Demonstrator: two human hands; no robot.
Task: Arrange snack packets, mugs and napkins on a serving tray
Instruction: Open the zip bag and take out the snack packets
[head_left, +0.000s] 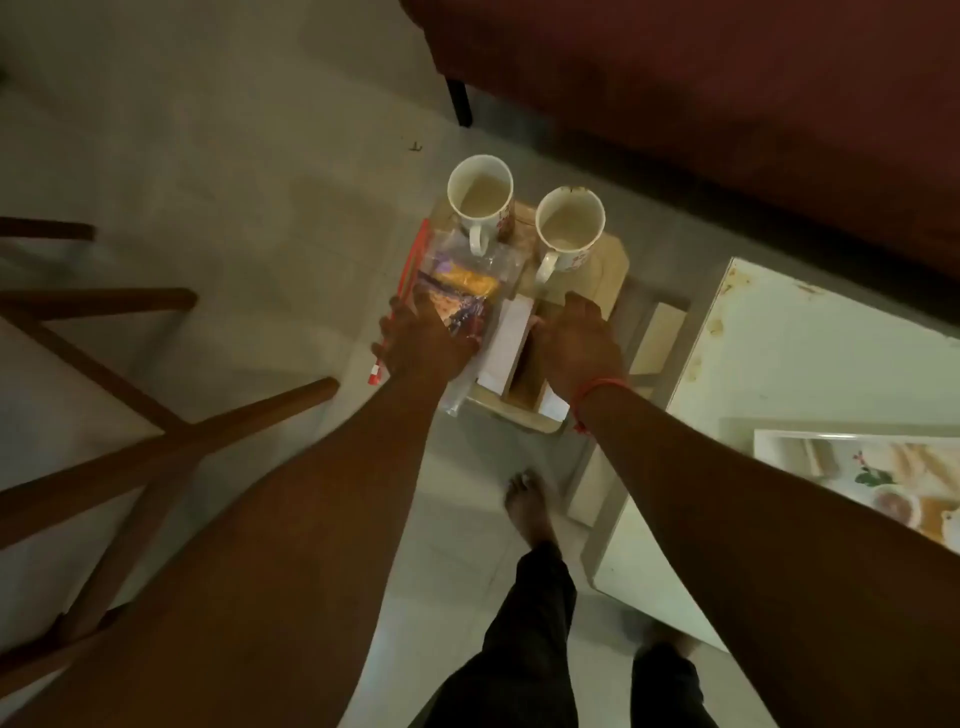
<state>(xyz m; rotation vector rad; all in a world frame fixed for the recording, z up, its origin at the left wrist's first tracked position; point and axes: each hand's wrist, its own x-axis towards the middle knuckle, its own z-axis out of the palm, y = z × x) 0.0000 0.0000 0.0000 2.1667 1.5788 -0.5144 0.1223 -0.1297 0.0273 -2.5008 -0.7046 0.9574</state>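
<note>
Here: both hands on a loaded tray (608, 283), seen from above.
Left hand (423, 340) lies flat, fingers spread, on the snack packet (462, 296); right hand (579, 343), fingers loosely apart, rests by the white napkins (506, 340). Two mugs (480, 195) stand at the tray's far end.

Two mugs (480, 195) behind snack packet (457, 296) on tray (608, 275)

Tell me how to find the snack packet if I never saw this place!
Find the small wooden tray held low over the floor, with two white mugs at its far end. The snack packet lies on its left side under the left hand. It alone is crinkly clear plastic, showing yellow and purple inside.
</note>
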